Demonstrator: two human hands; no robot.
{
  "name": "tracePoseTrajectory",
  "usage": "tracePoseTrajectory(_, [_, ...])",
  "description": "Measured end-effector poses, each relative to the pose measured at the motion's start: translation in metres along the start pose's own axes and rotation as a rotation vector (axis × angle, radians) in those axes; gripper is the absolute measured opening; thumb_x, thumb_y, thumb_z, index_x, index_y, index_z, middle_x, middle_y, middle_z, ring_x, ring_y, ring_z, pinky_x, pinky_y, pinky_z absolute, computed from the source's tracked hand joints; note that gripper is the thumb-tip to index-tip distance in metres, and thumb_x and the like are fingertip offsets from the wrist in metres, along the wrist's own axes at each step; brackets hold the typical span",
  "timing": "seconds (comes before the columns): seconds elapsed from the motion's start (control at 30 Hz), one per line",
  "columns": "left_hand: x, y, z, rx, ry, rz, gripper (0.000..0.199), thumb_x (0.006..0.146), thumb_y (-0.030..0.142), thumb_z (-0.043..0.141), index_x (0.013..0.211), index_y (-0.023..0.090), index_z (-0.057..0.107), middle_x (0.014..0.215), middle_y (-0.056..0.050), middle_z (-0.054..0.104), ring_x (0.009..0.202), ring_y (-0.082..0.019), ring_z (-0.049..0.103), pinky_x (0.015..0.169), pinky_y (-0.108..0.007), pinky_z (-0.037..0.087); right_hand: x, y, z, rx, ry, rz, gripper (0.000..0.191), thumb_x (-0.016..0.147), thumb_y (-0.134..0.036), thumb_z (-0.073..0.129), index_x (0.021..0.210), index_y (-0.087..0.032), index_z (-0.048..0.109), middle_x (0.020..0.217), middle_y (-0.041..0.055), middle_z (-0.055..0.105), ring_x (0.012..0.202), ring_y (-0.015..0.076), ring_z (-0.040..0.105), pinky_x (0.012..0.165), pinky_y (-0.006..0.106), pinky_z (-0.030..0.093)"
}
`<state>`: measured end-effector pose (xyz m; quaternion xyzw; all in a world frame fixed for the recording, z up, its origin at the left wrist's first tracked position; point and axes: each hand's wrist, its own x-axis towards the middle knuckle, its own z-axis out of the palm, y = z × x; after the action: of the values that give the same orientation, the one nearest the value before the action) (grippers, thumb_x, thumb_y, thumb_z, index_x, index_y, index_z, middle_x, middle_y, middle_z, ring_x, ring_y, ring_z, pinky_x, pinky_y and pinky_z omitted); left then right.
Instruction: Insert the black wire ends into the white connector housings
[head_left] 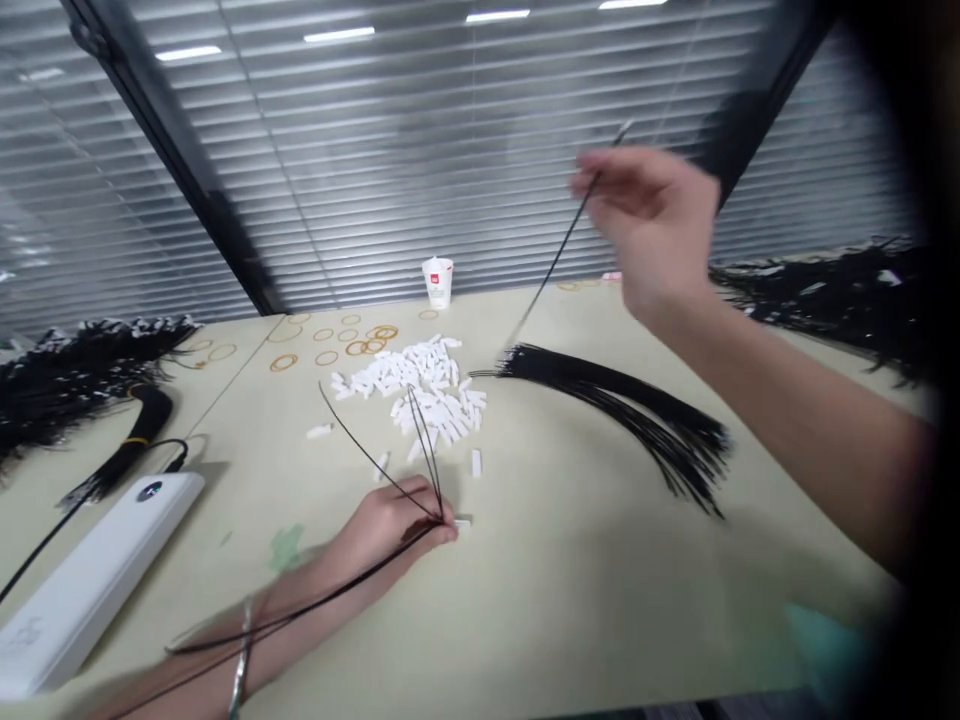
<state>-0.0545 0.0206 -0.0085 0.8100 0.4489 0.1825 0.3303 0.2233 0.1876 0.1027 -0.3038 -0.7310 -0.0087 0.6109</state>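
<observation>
My left hand (pixel 416 520) is closed in a pinch around several thin black wires (pixel 360 572), with a small white connector (pixel 463 523) poking out past the fingertips. Raised above the table, my right hand (pixel 649 215) is closed on a single black wire (pixel 562 245) that slants down to the left; a pale tip shows at its upper end. Below that wire, a fanned bundle of black wires (pixel 600 385) lies on the table. White connectors (pixel 420 375) are piled at the middle, beyond my left hand. Motion blurs my right hand slightly.
A white paper cup (pixel 437 283) stands near the back edge. Yellow rubber bands (pixel 367 345) lie scattered left of it. At the left are a white power bank (pixel 101 580) and a banded black bundle (pixel 146 415). Dark wire heaps (pixel 847 300) flank both sides.
</observation>
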Motion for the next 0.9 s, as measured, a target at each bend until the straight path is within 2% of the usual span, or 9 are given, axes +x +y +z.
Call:
tracePoseTrajectory(0.1, [-0.002, 0.006, -0.001, 0.007, 0.014, -0.002, 0.015, 0.086, 0.024, 0.049, 0.08, 0.016, 0.06, 0.085, -0.003, 0.058, 0.069, -0.012, 0.057, 0.063, -0.022, 0.044, -0.009, -0.015, -0.007, 0.106, 0.156, 0.055, 0.022, 0.085, -0.024, 0.058, 0.107, -0.022, 0.058, 0.108, 0.0047, 0.059, 0.099, 0.0123, 0.055, 0.09, 0.027, 0.043])
tracePoseTrajectory(0.2, [-0.003, 0.013, -0.001, 0.07, 0.018, 0.019, 0.016, 0.087, 0.023, 0.046, 0.083, 0.015, 0.06, 0.084, -0.003, 0.055, 0.072, -0.012, 0.056, 0.06, -0.021, 0.044, -0.039, -0.026, -0.004, 0.256, 0.253, 0.267, 0.016, 0.084, -0.028, 0.059, 0.098, -0.021, 0.063, 0.093, 0.0054, 0.058, 0.083, 0.0126, 0.054, 0.081, 0.028, 0.043])
tracePoseTrajectory(0.33, [-0.004, 0.014, 0.002, 0.119, 0.016, 0.043, 0.02, 0.088, 0.023, 0.043, 0.08, 0.014, 0.059, 0.081, -0.004, 0.053, 0.076, -0.014, 0.056, 0.062, -0.021, 0.046, -0.089, -0.027, 0.012, 0.451, 0.047, 0.704, 0.008, 0.084, -0.03, 0.058, 0.083, -0.022, 0.06, 0.092, 0.0014, 0.053, 0.062, 0.0074, 0.045, 0.059, 0.025, 0.042])
tracePoseTrajectory(0.43, [-0.003, 0.013, 0.003, 0.166, 0.051, 0.088, 0.017, 0.087, 0.02, 0.044, 0.077, 0.014, 0.057, 0.078, -0.003, 0.054, 0.074, -0.013, 0.055, 0.062, -0.021, 0.046, -0.117, -0.029, 0.03, 0.615, -0.148, 1.008, 0.013, 0.085, -0.03, 0.055, 0.079, -0.019, 0.054, 0.074, -0.0007, 0.048, 0.058, 0.0075, 0.046, 0.053, 0.023, 0.042])
tracePoseTrajectory(0.53, [-0.003, 0.012, 0.003, 0.194, 0.051, 0.129, 0.017, 0.087, 0.019, 0.045, 0.078, 0.014, 0.058, 0.076, -0.003, 0.054, 0.073, -0.013, 0.055, 0.062, -0.021, 0.046, -0.129, -0.044, 0.043, 0.743, -0.252, 1.222, 0.014, 0.087, -0.028, 0.05, 0.077, -0.018, 0.05, 0.062, -0.0036, 0.039, 0.053, 0.0069, 0.043, 0.048, 0.02, 0.04])
tracePoseTrajectory(0.63, [-0.004, 0.011, 0.003, 0.214, 0.055, 0.14, 0.016, 0.087, 0.02, 0.046, 0.078, 0.014, 0.058, 0.075, -0.003, 0.053, 0.072, -0.013, 0.055, 0.062, -0.021, 0.047, -0.134, -0.075, 0.047, 0.83, -0.322, 1.363, 0.009, 0.087, -0.021, 0.05, 0.079, -0.017, 0.05, 0.064, -0.0032, 0.043, 0.051, 0.0048, 0.041, 0.048, 0.016, 0.039])
tracePoseTrajectory(0.7, [-0.004, 0.01, 0.004, 0.218, 0.072, 0.15, 0.014, 0.086, 0.019, 0.047, 0.08, 0.014, 0.059, 0.075, -0.003, 0.052, 0.071, -0.013, 0.055, 0.061, -0.021, 0.047, -0.138, -0.097, 0.045, 0.869, -0.388, 1.433, 0.01, 0.087, -0.025, 0.052, 0.082, -0.016, 0.053, 0.071, -0.0004, 0.051, 0.056, 0.0046, 0.045, 0.052, 0.016, 0.041])
tracePoseTrajectory(0.77, [-0.005, 0.01, 0.005, 0.206, 0.084, 0.157, 0.011, 0.085, 0.017, 0.05, 0.082, 0.014, 0.059, 0.075, -0.002, 0.052, 0.071, -0.013, 0.055, 0.059, -0.022, 0.046, -0.145, -0.113, 0.043, 0.863, -0.486, 1.418, 0.019, 0.087, -0.034, 0.053, 0.082, -0.016, 0.055, 0.073, 0.001, 0.055, 0.06, 0.0058, 0.048, 0.055, 0.017, 0.042])
tracePoseTrajectory(0.9, [-0.007, 0.01, 0.007, 0.13, 0.103, 0.119, 0.013, 0.083, 0.013, 0.051, 0.088, 0.015, 0.063, 0.078, -0.003, 0.053, 0.07, -0.013, 0.055, 0.061, -0.023, 0.046, -0.159, -0.121, 0.041, 0.629, -0.63, 1.12, 0.024, 0.085, -0.039, 0.055, 0.076, -0.017, 0.061, 0.071, -0.0005, 0.055, 0.061, 0.0072, 0.046, 0.058, 0.019, 0.039])
